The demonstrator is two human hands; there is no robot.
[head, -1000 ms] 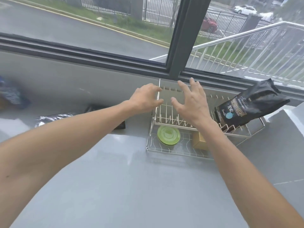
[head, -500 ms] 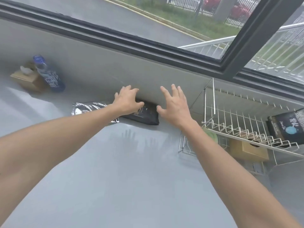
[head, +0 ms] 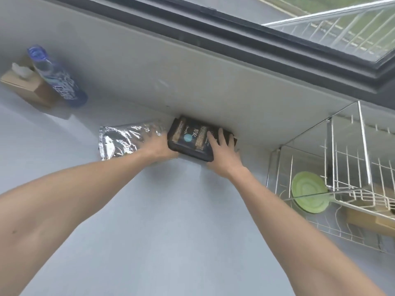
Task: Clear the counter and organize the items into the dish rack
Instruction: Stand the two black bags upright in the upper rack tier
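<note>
A black coffee bag lies against the back wall of the grey counter. My left hand grips its left end, and my right hand holds its right end with fingers spread over the top. A silver foil bag lies just left of it, partly under my left wrist. The wire dish rack stands at the right, with a green lid and a brown box on its lower tier.
A blue-labelled water bottle and a cardboard tissue box stand at the far left against the wall. A dark window frame runs above the wall.
Both hands moved from the rack leftward to the wall and closed on the black bag. The camera view swung left, so the rack now sits at the right edge.
</note>
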